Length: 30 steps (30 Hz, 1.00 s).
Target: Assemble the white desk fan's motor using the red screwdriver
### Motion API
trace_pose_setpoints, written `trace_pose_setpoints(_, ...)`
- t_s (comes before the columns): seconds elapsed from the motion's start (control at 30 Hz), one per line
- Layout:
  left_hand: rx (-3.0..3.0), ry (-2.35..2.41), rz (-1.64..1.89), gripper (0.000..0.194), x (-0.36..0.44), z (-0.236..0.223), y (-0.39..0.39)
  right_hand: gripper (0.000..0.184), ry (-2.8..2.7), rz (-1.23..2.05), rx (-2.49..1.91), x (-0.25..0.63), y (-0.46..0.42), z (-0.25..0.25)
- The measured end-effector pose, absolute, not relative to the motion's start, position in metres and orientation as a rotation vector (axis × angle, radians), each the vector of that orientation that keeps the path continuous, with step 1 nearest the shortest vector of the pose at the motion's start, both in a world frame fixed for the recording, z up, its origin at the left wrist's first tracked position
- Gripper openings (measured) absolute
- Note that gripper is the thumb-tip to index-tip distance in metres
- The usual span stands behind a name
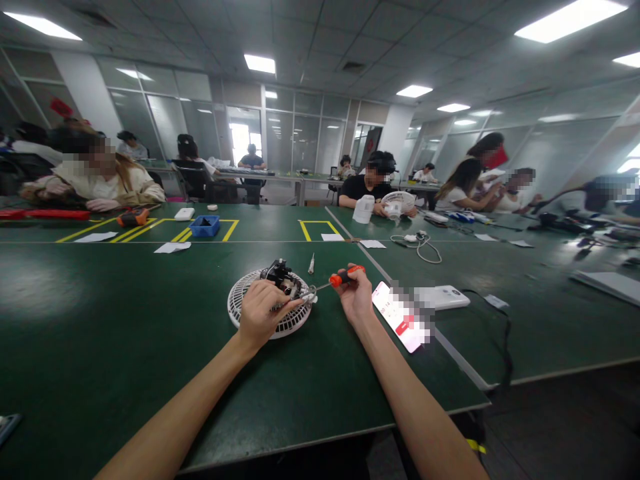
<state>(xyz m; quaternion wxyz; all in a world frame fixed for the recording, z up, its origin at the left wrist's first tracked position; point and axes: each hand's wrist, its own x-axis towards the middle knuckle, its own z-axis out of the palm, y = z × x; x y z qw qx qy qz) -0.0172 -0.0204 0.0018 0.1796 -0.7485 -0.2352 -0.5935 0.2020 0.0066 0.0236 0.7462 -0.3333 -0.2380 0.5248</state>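
A round white fan grille [295, 323] lies on the green table in front of me, with a dark motor assembly [278, 271] and wires on top of it. My left hand [263, 308] rests over the grille, its fingers closed at the near side of the motor assembly; its fingertips partly hide what they grip. My right hand [356, 297] is closed around the red-and-black handle of a screwdriver [344, 275]. The shaft points left and its tip reaches the right side of the motor assembly. Just beyond lies a small pale pointed part [312, 264].
Right of my right hand lies a phone [395, 317] with a lit screen, beside a white device [443, 297]. Farther off are a blue bin [204, 226], a white cable [425, 248] and paper slips. Across the table, a person [376, 187] handles white fan parts.
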Motion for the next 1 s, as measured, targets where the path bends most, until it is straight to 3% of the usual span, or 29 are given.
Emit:
trace_pose_setpoints(0.67, -2.133, -0.684, -1.69, 0.02, -0.0191, -0.0011, -0.0177, 0.039, -0.664, 1.029, -0.724, 0.2032, 0.0066, 0.0236)
trace_pose_setpoints(1.0, -2.119, -0.738, -1.638, 0.02, -0.0215, 0.0029, -0.0185, 0.056, -0.606, 1.075, -0.824, 0.1978, 0.0078, 0.0201)
